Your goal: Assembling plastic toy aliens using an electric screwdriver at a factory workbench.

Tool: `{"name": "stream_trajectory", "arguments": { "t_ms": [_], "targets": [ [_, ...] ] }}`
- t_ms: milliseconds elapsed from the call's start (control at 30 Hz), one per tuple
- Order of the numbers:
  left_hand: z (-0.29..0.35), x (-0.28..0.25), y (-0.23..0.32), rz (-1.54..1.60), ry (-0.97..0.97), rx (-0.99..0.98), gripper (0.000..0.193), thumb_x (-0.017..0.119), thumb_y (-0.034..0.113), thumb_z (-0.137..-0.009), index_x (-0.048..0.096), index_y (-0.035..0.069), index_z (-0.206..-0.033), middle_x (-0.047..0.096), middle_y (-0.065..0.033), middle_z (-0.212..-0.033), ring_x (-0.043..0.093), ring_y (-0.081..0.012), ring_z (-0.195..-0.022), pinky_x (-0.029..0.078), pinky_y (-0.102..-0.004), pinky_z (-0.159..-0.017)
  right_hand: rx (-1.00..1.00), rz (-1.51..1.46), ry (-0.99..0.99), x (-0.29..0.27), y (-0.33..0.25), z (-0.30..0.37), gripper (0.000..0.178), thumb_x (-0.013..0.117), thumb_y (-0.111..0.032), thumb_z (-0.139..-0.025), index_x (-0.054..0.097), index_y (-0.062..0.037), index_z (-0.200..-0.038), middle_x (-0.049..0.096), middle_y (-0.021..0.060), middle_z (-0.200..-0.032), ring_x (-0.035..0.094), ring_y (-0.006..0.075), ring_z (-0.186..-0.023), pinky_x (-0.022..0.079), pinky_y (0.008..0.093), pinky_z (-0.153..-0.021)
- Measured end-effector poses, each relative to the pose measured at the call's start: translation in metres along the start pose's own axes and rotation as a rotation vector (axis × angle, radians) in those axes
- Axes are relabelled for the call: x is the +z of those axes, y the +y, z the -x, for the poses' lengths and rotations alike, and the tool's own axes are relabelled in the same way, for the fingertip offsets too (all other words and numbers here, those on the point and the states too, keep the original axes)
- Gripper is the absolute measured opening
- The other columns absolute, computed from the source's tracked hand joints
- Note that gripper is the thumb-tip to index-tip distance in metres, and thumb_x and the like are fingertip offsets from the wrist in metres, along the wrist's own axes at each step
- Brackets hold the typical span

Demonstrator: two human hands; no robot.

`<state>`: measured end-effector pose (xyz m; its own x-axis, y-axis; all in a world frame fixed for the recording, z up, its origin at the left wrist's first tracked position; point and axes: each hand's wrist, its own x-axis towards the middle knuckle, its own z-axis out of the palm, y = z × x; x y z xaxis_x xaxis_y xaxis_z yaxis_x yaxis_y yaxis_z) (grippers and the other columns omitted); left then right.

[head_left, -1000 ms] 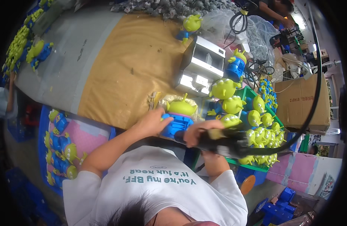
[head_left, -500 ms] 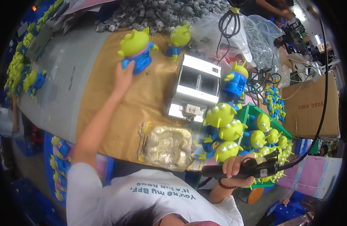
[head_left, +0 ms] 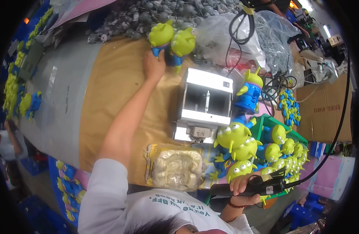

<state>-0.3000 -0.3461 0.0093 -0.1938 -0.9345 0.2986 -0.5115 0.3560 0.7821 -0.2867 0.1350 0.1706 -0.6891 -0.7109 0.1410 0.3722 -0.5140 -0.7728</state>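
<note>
My left hand (head_left: 154, 66) reaches to the far side of the table, its fingers closed on a green-headed, blue-bodied toy figure (head_left: 161, 35). A second toy figure (head_left: 182, 42) stands right beside it, the two heads touching or nearly so. Near the front edge, my right hand (head_left: 243, 191) grips a black corded electric screwdriver (head_left: 226, 190), held roughly level. Between the hands stands a white and silver machine (head_left: 206, 103) with a dark window. In front of it lies a moulded holder (head_left: 177, 167) wrapped in clear film, its hollow bare.
Several toy figures (head_left: 241, 146) crowd right of the holder, beside a green crate (head_left: 300, 134) full of more. One figure (head_left: 249, 91) stands by the machine. Grey parts (head_left: 148, 13) and clear plastic bags (head_left: 230, 35) line the back. A black cable (head_left: 337, 128) hangs at right.
My left hand has carried its toy figure right and away from me, up beside the other one. My right hand still holds the screwdriver in about the same place. The view has shifted slightly.
</note>
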Motion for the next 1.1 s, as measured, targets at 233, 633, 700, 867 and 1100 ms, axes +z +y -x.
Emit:
{"name": "stream_trajectory", "arguments": {
  "t_ms": [233,633,700,867,1100],
  "targets": [
    [0.070,-0.080,-0.002,0.202,0.006,0.158,0.055,0.064,0.024,-0.089,0.040,-0.001,-0.132,0.046,-0.0228,-0.131,0.045,-0.0350,-0.122,0.037,-0.0423,-0.102,0.140,0.219,0.159,0.006,0.008,0.011,0.051,0.069,-0.035,-0.080,0.049,-0.0030,-0.115,0.057,0.0071,-0.078,0.055,0.0218,-0.062,0.047,0.0359,-0.063],
    [0.228,-0.219,0.086,0.463,-0.362,0.507,0.044,0.061,-0.002,-0.081,0.048,0.001,-0.123,0.050,-0.0183,-0.128,0.047,-0.0314,-0.123,0.039,-0.0406,-0.102,0.168,0.859,-0.016,0.007,0.029,0.005,0.054,0.057,-0.018,-0.096,0.035,0.0025,-0.140,0.057,0.0129,-0.119,0.055,0.0190,-0.108,0.042,0.0308,-0.096],
    [0.235,-0.239,0.122,0.641,-0.471,0.569,0.040,0.063,-0.003,-0.079,0.052,0.002,-0.117,0.054,-0.0182,-0.122,0.051,-0.0330,-0.118,0.041,-0.0418,-0.099,0.117,1.003,-0.088,0.014,0.020,0.009,0.051,0.061,-0.018,-0.093,0.042,-0.0008,-0.137,0.058,0.0162,-0.121,0.056,0.0223,-0.110,0.043,0.0324,-0.095],
    [0.226,-0.318,0.237,1.218,-1.018,0.825,0.025,0.065,-0.005,-0.078,0.061,0.005,-0.101,0.057,-0.0204,-0.119,0.055,-0.0385,-0.112,0.047,-0.0461,-0.092,-0.200,1.380,-0.128,0.008,-0.058,-0.054,0.024,0.066,-0.013,-0.086,0.065,-0.0059,-0.108,0.070,0.0126,-0.099,0.069,0.0226,-0.075,0.054,0.0316,-0.067],
    [0.251,-0.361,0.279,1.629,-0.951,0.806,0.021,0.068,-0.003,-0.079,0.069,0.012,-0.094,0.057,-0.0214,-0.111,0.056,-0.0400,-0.103,0.054,-0.0449,-0.085,0.094,1.796,-0.038,-0.054,-0.002,-0.228,0.103,0.080,-0.043,-0.067,0.021,-0.0077,-0.144,0.046,0.0325,-0.127,0.055,0.0451,-0.112,0.047,0.0448,-0.094]
  ]
}}
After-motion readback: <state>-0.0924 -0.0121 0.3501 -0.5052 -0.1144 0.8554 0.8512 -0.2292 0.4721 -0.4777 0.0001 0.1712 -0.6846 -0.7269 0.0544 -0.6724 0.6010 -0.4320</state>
